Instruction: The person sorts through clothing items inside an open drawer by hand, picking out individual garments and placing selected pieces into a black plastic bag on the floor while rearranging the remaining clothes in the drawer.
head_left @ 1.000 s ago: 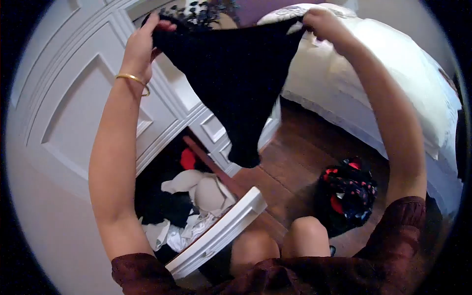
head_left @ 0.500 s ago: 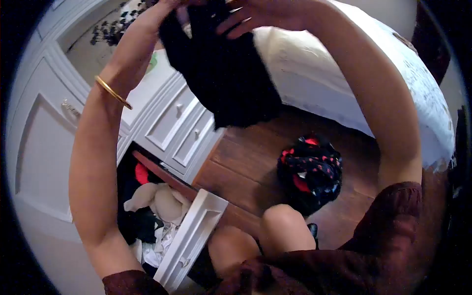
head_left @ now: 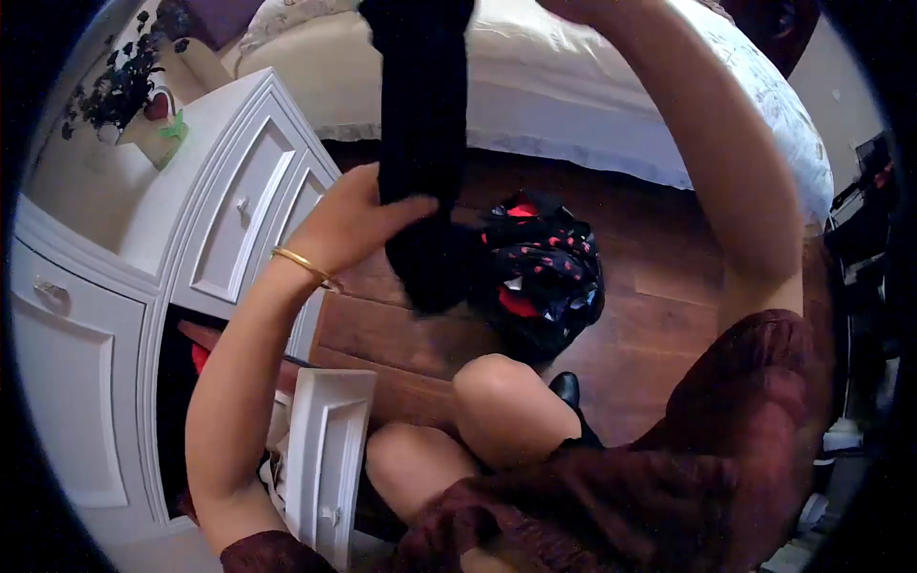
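Note:
A black garment (head_left: 425, 115) hangs in a narrow folded strip from the top edge of the view. Partway down it, my left hand (head_left: 358, 218), with a gold bangle at the wrist, is closed around the cloth, thumb across the front. My right hand (head_left: 583, 8) is at the top edge, mostly cut off, and its fingers do not show. Behind the garment's lower end, a dark heap of cloth with red patterns (head_left: 544, 272) lies on the wooden floor. An open drawer (head_left: 330, 458) holds pale clothing, largely hidden by my left arm.
A white cabinet (head_left: 239, 205) with drawers stands at the left, with a plant pot (head_left: 158, 138) on top. Across the back is a bed with pale covers (head_left: 573, 95). Dark items (head_left: 864, 229) line the right edge. My knees are beside the drawer.
The garment went from spread wide between both hands to a narrow strip. My left hand has come down along it, and my right hand has risen to the top edge. The view has turned right.

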`<state>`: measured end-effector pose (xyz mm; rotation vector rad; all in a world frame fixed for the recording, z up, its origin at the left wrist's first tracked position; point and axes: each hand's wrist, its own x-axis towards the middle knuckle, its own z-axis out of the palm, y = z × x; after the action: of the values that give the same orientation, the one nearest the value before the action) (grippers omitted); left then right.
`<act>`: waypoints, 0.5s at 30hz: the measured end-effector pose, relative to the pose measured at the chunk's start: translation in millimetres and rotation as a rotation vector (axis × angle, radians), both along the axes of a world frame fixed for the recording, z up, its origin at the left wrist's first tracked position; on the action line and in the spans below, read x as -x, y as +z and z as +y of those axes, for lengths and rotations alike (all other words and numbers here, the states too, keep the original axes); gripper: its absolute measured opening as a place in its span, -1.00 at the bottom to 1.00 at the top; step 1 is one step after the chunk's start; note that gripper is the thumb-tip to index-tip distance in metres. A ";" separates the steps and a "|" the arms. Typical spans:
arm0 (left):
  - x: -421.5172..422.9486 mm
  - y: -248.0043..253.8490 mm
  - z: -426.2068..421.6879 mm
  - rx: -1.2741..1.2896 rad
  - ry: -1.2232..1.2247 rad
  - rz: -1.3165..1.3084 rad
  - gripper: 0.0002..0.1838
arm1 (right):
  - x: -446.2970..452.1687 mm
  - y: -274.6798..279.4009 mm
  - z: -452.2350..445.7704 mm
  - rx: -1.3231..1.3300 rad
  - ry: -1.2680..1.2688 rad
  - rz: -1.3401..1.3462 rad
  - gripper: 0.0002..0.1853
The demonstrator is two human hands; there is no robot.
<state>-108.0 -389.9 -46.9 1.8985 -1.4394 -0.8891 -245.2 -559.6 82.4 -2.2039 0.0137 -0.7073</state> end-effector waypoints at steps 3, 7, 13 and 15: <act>0.9 -6.0 -16.9 0.138 0.158 0.466 -0.55 | -1.0 -88.9 -16.3 0.310 0.080 -0.061 -0.37; 30.4 -23.7 -52.2 0.089 0.071 0.643 -0.58 | 28.4 -172.9 -5.4 0.232 -0.036 0.043 -0.21; 11.0 -101.6 -103.8 0.368 0.004 -0.158 -0.73 | 85.3 -189.8 -30.7 0.151 -0.248 0.282 -0.39; 22.4 -142.9 -118.7 0.306 -0.034 -0.380 -0.78 | 97.7 -219.1 -35.4 0.324 -0.229 0.381 -0.39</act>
<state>-130.4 -508.6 -189.8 1.8736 -1.7182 -0.3014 -342.9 -595.1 -136.6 -2.6505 0.3731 -0.4211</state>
